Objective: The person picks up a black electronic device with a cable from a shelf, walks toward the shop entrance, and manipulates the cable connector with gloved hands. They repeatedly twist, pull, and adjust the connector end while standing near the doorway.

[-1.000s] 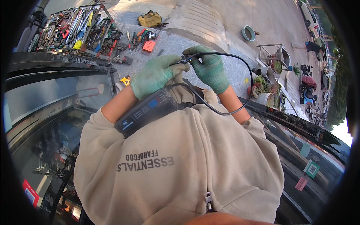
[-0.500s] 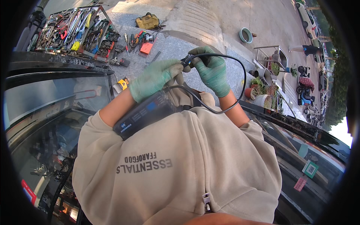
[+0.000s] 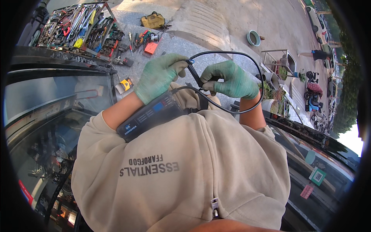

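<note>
Beyond the box (image 3: 148, 116), hand tools (image 3: 136, 38) lie on paving (image 3: 176, 46) beside the right edge of the tool tray (image 3: 112, 15)

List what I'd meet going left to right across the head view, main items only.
Tool rack → left hand in a green glove → slim dark piece held between the hands → right hand, also gloved → white bucket → green-and-white card.

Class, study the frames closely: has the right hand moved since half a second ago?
Yes: judged against the teal basin on the ground, the right hand has shifted rightward and downward in the picture.
</note>
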